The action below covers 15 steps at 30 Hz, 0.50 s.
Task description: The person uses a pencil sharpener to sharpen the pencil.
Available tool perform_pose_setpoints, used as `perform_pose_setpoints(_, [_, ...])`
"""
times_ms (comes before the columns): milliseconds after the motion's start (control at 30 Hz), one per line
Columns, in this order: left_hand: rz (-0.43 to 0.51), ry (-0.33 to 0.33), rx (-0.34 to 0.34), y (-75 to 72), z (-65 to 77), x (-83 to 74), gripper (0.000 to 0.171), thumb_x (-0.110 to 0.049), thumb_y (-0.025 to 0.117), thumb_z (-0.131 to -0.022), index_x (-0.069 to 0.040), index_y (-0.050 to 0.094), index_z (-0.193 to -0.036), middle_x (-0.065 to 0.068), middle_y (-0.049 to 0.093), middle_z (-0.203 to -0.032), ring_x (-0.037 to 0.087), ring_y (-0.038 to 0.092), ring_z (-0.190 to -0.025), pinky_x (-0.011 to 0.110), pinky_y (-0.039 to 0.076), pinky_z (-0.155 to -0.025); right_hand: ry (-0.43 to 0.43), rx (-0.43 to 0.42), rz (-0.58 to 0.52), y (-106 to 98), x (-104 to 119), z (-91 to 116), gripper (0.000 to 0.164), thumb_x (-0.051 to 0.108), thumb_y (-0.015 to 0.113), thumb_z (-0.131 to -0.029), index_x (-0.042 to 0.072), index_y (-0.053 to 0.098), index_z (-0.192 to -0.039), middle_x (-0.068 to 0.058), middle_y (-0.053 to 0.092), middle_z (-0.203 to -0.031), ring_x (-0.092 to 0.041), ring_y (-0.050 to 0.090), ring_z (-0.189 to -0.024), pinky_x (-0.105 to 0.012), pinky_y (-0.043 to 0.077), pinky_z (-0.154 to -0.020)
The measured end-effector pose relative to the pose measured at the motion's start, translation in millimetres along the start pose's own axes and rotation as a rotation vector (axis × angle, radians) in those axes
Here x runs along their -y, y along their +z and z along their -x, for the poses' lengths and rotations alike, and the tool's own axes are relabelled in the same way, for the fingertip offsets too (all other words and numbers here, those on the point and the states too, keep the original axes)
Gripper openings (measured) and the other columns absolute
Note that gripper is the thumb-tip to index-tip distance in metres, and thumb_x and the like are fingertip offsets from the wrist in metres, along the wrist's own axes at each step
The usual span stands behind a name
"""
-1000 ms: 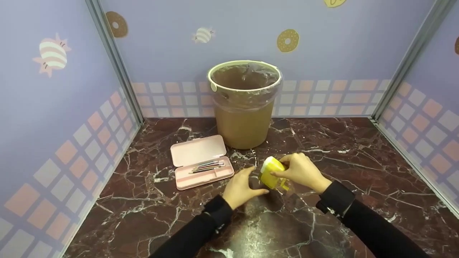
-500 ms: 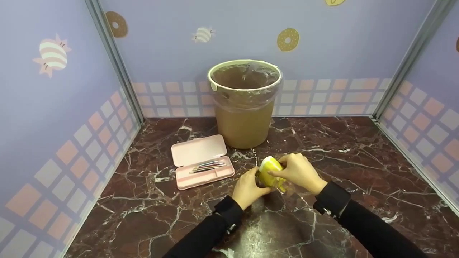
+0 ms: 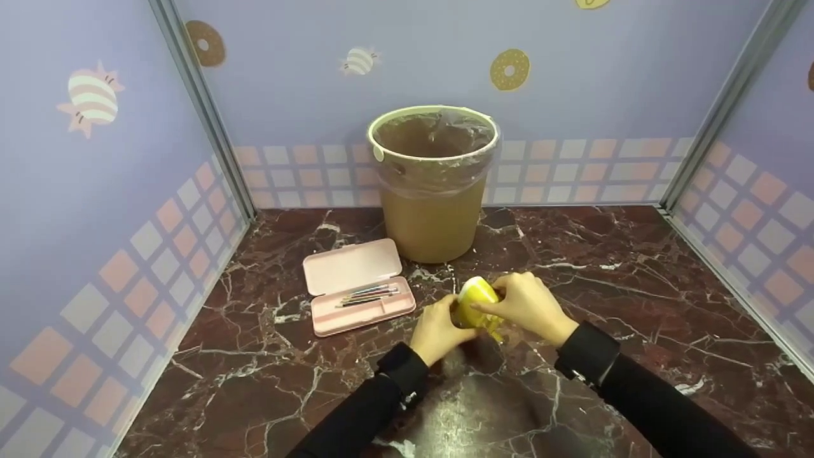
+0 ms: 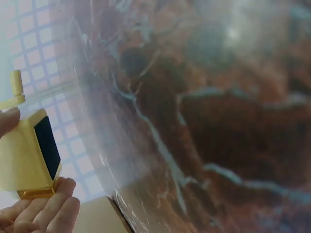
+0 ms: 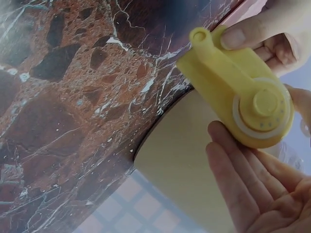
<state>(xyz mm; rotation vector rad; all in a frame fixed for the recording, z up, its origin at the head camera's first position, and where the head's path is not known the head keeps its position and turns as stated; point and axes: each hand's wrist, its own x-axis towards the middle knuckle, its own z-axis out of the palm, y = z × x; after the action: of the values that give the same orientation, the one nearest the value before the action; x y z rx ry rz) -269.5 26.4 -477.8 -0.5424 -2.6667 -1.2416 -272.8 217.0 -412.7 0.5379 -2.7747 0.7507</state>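
Note:
A yellow hand-crank pencil sharpener (image 3: 475, 301) is between both hands, tilted, with its white part uppermost in the head view. My left hand (image 3: 437, 332) grips it from the left side, and its thumb presses the body in the right wrist view. Across from it, my right hand (image 3: 526, 306) holds the sharpener between thumb and fingers. The crank handle (image 5: 238, 75) faces the right wrist camera. A dark panel (image 4: 47, 147) on the sharpener's underside shows in the left wrist view.
An open pink pencil case (image 3: 346, 316) with several pencils (image 3: 369, 295) in it lies left of the hands. Behind stands a tan bin (image 3: 432, 222) with a plastic liner. Patterned walls enclose the dark marble-look tabletop (image 3: 254, 381) at the back and sides.
My left hand has moved right and taken hold of the sharpener. The sharpener and right hand have shifted slightly left. The pencil case and bin have not moved.

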Motion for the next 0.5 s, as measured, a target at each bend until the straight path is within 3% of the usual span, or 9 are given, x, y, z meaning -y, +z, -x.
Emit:
perform_pose_setpoints(167, [0.045,0.029,0.067,-7.7,-3.3,4.9,0.059,-0.029,0.090,-0.073,-0.003,0.068,-0.122,0.014,0.077,-0.112,0.027,0.073,-0.099,0.038,0.058,-0.089,-0.022,0.052,0.009,-4.3,-2.6,-0.2,0.039,0.051,0.083,-0.080,0.012,0.076,-0.081,0.001,0.070,-0.065,-0.003,0.049,-0.046,-0.022,0.042,-0.047])
perform_pose_setpoints(267, [0.065,0.043,0.134,-14.1,-5.8,8.6,0.059,-0.032,0.091,-0.073,-0.006,0.069,-0.121,0.011,0.078,-0.112,0.023,0.072,-0.098,0.032,0.056,-0.087,-0.061,0.119,0.000,-9.9,-6.1,0.1,0.052,0.054,0.083,-0.078,0.007,0.078,-0.100,-0.006,0.077,-0.080,-0.005,0.057,-0.050,-0.024,0.050,-0.053])
perform_pose_setpoints(333, [0.104,0.047,0.189,-18.6,-6.8,10.9,0.058,-0.032,0.092,-0.073,-0.006,0.070,-0.120,0.010,0.078,-0.111,0.020,0.071,-0.096,0.034,0.057,-0.088,-0.090,0.191,-0.031,-14.7,-10.1,0.2,0.069,0.056,0.083,-0.078,0.001,0.073,-0.118,-0.014,0.080,-0.098,-0.014,0.071,-0.065,-0.031,0.060,-0.065])
perform_pose_setpoints(400, [0.150,0.047,0.246,-22.9,-7.3,13.7,0.058,-0.030,0.092,-0.073,-0.005,0.069,-0.121,0.010,0.078,-0.111,0.019,0.070,-0.097,0.037,0.058,-0.091,-0.119,0.270,-0.082,-19.1,-14.8,0.5,0.083,0.056,0.082,-0.078,-0.003,0.063,-0.134,-0.020,0.075,-0.121,-0.024,0.077,-0.090,-0.041,0.062,-0.084])
perform_pose_setpoints(500, [0.224,0.037,0.330,-28.4,-7.6,17.9,0.059,-0.025,0.091,-0.075,-0.003,0.068,-0.125,0.012,0.077,-0.115,0.020,0.071,-0.102,0.043,0.057,-0.097,-0.161,0.384,-0.168,-23.8,-21.3,0.9,0.094,0.049,0.084,-0.079,-0.004,0.048,-0.147,-0.023,0.061,-0.144,-0.035,0.067,-0.126,-0.051,0.053,-0.105])
